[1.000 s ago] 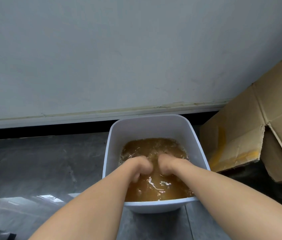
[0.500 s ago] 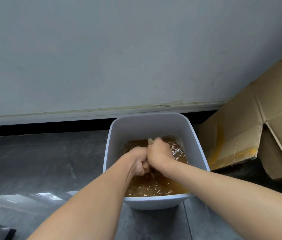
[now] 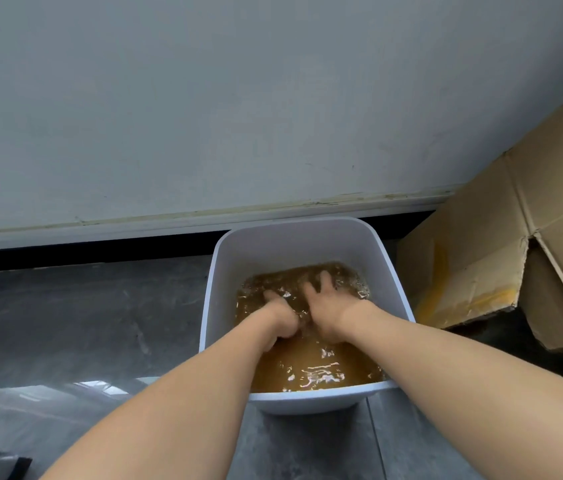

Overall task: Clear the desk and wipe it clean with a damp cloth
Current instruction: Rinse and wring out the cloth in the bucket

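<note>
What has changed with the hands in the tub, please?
The right hand has opened, fingers spread, and pushed forward into the brown water; half a second ago it was clenched against the left hand. The left hand stays curled, low in the water. White tub and cardboard box unmoved.

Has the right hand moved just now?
Yes: the right hand has sunk into the brown water and opened, fingers reaching toward the far wall of the tub.

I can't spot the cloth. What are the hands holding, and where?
Cannot tell: left hand curled, right hand spread, both in the tub of murky brown water, which hides anything beneath.
</note>
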Demonstrator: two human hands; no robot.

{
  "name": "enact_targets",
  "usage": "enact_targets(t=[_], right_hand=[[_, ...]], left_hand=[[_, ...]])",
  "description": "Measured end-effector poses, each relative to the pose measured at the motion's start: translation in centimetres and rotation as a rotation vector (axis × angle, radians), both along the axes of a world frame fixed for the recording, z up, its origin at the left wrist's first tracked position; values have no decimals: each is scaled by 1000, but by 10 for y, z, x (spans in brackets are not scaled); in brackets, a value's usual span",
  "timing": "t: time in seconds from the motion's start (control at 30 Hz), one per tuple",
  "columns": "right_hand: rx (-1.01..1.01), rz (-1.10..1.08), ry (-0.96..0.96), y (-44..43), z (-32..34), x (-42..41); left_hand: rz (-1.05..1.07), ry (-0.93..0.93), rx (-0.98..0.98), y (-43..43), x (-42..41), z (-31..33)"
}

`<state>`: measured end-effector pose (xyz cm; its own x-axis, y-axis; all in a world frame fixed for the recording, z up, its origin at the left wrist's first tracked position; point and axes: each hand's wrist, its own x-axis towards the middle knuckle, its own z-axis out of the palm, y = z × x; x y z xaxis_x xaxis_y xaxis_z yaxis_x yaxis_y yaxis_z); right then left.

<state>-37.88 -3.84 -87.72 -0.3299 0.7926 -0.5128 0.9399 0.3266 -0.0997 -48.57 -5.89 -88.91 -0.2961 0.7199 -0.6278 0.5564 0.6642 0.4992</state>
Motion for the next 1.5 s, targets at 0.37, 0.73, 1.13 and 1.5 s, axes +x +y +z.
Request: enact_targets(t=[0.37, 0.73, 1.13, 1.5], right_hand=[[-134, -606, 550, -13, 11, -28], [113, -616, 654, -13, 25, -24], [7, 81, 44, -2, -2, -3], [-96, -783, 714, -15, 14, -32]], left_hand=[[294, -457, -131, 8, -9, -9], [430, -869, -116, 5, -8, 17], [160, -249, -35, 6, -4, -7], [331, -530, -56, 4, -9, -4]])
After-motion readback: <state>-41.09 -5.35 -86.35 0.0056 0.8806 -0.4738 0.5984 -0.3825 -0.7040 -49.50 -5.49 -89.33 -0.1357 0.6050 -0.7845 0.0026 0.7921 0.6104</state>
